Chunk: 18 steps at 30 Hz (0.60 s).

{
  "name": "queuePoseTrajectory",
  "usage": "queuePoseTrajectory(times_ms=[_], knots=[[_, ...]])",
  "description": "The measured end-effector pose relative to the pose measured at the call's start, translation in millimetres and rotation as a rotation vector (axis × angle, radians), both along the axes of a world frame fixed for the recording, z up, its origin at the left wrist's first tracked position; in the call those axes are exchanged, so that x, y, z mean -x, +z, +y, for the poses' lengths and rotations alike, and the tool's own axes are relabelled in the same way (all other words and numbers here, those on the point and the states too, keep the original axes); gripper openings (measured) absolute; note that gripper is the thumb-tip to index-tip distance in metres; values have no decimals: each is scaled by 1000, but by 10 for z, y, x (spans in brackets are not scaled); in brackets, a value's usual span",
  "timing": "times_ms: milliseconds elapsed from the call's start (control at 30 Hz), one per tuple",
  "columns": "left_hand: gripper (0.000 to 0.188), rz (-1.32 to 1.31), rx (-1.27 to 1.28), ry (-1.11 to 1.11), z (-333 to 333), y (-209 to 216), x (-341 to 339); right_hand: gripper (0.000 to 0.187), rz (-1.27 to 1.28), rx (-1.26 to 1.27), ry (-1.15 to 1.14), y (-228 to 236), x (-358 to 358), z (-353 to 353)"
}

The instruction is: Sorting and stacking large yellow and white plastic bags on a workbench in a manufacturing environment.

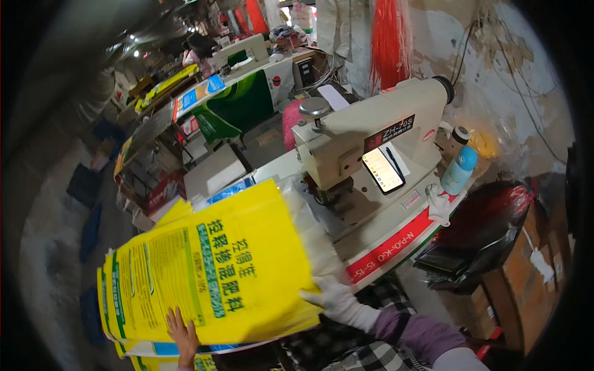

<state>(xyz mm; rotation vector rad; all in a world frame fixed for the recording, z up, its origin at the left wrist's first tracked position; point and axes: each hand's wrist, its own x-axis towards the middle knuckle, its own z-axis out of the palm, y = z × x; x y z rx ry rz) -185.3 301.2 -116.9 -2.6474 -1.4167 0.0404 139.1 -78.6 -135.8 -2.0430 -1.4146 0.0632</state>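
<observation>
A large yellow printed sack (260,210) lies flat in front of me on top of other sacks. My left hand (182,337), bare, rests on its near left part with the fingers stretched out over the printed face. At the sack's right edge, my right hand (343,303) in a white glove has its fingers closed on the border. Just beyond that edge stands a cream industrial sewing machine (352,130). Its needle area (328,191) is in shadow beside the sack's far right corner.
A lit phone (383,170) leans within the machine's arm. A blue bottle (459,170) and a white cloth (439,205) sit at its right end. Cardboard boxes (513,284) stand to the right. Farther back are another sewing machine (244,52) and a green sack (235,111).
</observation>
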Motion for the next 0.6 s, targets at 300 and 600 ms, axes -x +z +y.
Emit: queuePoseTrajectory(times_ms=[300, 600], knots=[[37, -106, 82, -133, 952, 232, -473, 56, -92, -43, 74, 211, 295, 491], [24, -579, 361, -438, -1863, 291, -2781, 23, 253, -8, 255, 393, 175, -574]])
